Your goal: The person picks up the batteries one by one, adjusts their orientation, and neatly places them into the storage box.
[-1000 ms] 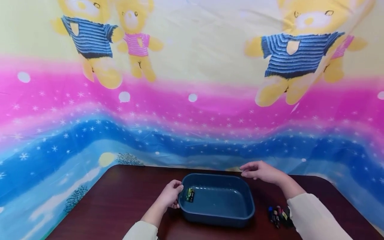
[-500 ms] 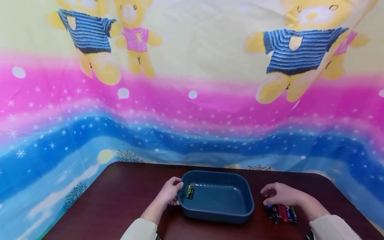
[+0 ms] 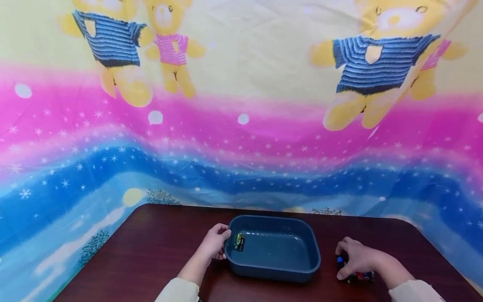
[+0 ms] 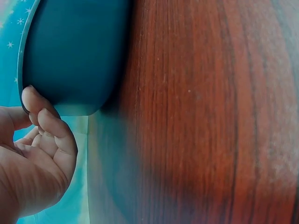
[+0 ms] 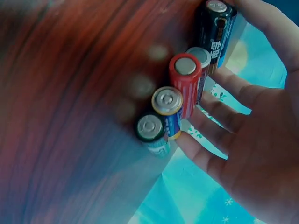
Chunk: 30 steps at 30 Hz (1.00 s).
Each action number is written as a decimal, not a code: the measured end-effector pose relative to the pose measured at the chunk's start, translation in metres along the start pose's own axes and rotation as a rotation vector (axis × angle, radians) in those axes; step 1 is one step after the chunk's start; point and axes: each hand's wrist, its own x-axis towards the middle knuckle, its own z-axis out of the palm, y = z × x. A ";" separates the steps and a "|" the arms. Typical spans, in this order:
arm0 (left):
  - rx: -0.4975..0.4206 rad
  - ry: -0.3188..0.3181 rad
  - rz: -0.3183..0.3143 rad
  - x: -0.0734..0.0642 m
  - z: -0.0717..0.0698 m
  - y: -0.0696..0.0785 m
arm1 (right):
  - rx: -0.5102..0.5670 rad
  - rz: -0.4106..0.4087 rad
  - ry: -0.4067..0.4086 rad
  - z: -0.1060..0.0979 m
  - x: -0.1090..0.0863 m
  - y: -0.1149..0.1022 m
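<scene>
A dark blue-grey rectangular tub (image 3: 273, 274) stands on the table. Its left rim is pinched by my left hand (image 3: 214, 244), whose thumb lies over the edge and whose fingers press the outer wall (image 4: 79, 51). Inside the tub, against the left end, lie green and black batteries (image 3: 239, 242); their exact number is unclear. To the right of the tub, my right hand (image 3: 356, 258) is at a row of batteries, thumb and forefinger at the two ends of a black-and-blue battery (image 5: 216, 35). Beside it are a red battery (image 5: 186, 81), a blue-and-gold battery (image 5: 168, 109) and a dark green one (image 5: 152, 130).
The dark red-brown wooden table (image 3: 162, 243) has rounded far corners. A printed cloth (image 3: 241, 167) with bears and snowflakes hangs right behind the table and along its sides.
My right hand has come from beyond the tub's far right corner, down and right to the batteries, and its fingers have closed in around one. The left hand stays on the rim.
</scene>
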 end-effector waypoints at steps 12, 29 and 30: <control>-0.004 0.013 -0.006 0.000 0.001 0.001 | -0.097 0.104 0.081 -0.007 -0.027 -0.065; 0.001 0.021 -0.007 -0.004 0.001 0.003 | 0.054 0.065 0.263 -0.009 -0.022 -0.060; 0.001 0.021 -0.008 -0.004 0.001 0.003 | 0.131 0.054 0.298 -0.009 -0.021 -0.059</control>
